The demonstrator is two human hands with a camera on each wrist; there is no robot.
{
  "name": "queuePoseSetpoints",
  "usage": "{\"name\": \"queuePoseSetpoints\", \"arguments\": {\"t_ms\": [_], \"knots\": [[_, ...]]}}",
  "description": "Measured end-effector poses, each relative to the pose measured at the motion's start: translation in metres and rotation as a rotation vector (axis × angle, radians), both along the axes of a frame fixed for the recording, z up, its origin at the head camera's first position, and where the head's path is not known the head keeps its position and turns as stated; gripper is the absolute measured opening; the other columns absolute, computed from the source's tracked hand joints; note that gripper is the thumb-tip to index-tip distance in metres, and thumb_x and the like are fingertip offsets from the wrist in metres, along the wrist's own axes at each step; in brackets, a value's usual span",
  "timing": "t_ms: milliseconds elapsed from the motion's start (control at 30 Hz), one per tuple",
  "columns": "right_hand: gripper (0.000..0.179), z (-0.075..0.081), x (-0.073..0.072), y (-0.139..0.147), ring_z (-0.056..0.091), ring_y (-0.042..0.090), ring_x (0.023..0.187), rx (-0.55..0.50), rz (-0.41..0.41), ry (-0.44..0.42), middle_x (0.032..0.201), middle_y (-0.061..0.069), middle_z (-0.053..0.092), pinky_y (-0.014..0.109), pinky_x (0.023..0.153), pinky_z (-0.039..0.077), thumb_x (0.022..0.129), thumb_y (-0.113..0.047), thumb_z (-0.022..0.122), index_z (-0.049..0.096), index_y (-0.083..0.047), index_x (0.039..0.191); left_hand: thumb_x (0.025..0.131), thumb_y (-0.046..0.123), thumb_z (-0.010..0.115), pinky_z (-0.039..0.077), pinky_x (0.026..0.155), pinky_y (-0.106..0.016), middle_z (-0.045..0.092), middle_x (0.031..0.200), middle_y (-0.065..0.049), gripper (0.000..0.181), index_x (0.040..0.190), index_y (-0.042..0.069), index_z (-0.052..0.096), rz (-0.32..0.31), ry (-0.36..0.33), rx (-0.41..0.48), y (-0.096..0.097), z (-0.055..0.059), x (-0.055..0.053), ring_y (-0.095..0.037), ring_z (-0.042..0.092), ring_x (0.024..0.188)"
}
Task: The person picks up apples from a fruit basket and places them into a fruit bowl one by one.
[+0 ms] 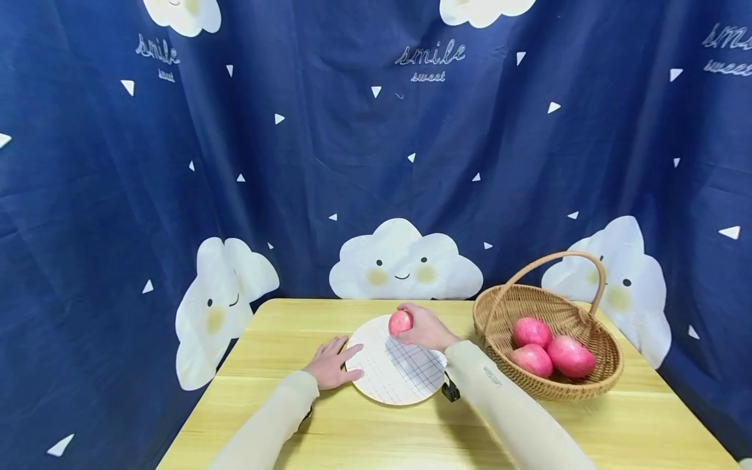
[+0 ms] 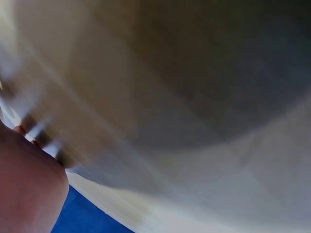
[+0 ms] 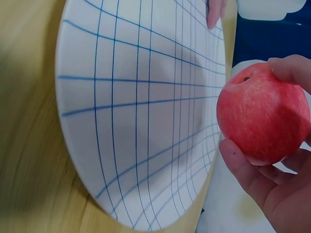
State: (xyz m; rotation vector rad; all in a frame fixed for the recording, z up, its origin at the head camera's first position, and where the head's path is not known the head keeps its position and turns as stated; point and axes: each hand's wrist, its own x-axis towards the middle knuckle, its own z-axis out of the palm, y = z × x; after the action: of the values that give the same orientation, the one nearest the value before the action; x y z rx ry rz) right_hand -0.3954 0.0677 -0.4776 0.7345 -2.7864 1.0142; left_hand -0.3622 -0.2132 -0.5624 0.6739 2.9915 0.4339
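My right hand grips a red apple above the far part of a round white plate with blue grid lines. In the right wrist view the thumb and fingers curl round the apple, and the dark hollow at its end faces the plate. At the plate's left rim lies my left hand, fingers spread, thumb and fingertip right at the edge. The left wrist view shows only part of that hand, the rest being dark and blurred.
To the right stands a wicker basket with a tall arched handle; three red apples lie in it. The light wooden table ends at a dark blue curtain printed with clouds.
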Motion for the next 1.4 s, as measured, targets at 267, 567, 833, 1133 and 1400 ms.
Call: {"name": "queuePoseSetpoints", "arguments": {"t_ms": [267,567,833,1133,1400], "knots": [[0.073,-0.004,-0.003,-0.016,0.058,0.022,0.101,0.003,-0.031,-0.003,0.114,0.009,0.062,0.039,0.088,0.047,0.066,-0.022,0.081,0.049,-0.004,0.129,0.078,0.078,0.037,0.012,0.107,-0.060,0.018,0.153,-0.011,0.078,0.144,0.037,0.029,0.014,-0.004,-0.011,0.002,-0.001,0.000,-0.035,0.013,0.140],[0.072,-0.007,-0.012,-0.036,0.058,0.022,0.102,0.095,-0.055,-0.011,0.115,0.007,0.061,0.040,0.089,0.046,0.067,-0.026,0.082,0.050,-0.009,0.129,0.078,0.077,0.038,0.013,0.107,-0.060,0.019,0.152,-0.012,0.078,0.144,0.035,0.031,0.013,-0.002,-0.012,0.000,0.002,0.000,-0.037,0.014,0.139],[0.072,-0.013,-0.019,-0.047,0.056,0.025,0.108,0.149,-0.130,-0.034,0.120,0.007,0.059,0.044,0.092,0.045,0.067,-0.027,0.080,0.049,-0.016,0.131,0.078,0.076,0.039,0.011,0.108,-0.059,0.019,0.152,-0.012,0.077,0.144,0.037,0.029,0.020,0.007,-0.003,-0.001,-0.002,-0.001,-0.035,0.013,0.140],[0.074,-0.018,-0.023,-0.053,0.056,0.026,0.106,0.198,-0.176,0.014,0.119,0.007,0.058,0.046,0.086,0.048,0.065,-0.027,0.082,0.049,-0.019,0.130,0.080,0.073,0.042,0.012,0.107,-0.060,0.020,0.152,-0.013,0.076,0.144,0.034,0.032,0.017,0.008,0.011,0.000,-0.002,0.002,-0.037,0.014,0.139],[0.072,-0.017,-0.023,-0.053,0.055,0.026,0.105,0.226,-0.177,0.033,0.117,0.007,0.058,0.044,0.084,0.049,0.066,-0.029,0.082,0.049,-0.020,0.129,0.080,0.075,0.040,0.012,0.108,-0.059,0.019,0.152,-0.013,0.076,0.144,0.034,0.031,0.014,0.004,0.004,0.002,0.000,0.003,-0.036,0.013,0.140]]}}
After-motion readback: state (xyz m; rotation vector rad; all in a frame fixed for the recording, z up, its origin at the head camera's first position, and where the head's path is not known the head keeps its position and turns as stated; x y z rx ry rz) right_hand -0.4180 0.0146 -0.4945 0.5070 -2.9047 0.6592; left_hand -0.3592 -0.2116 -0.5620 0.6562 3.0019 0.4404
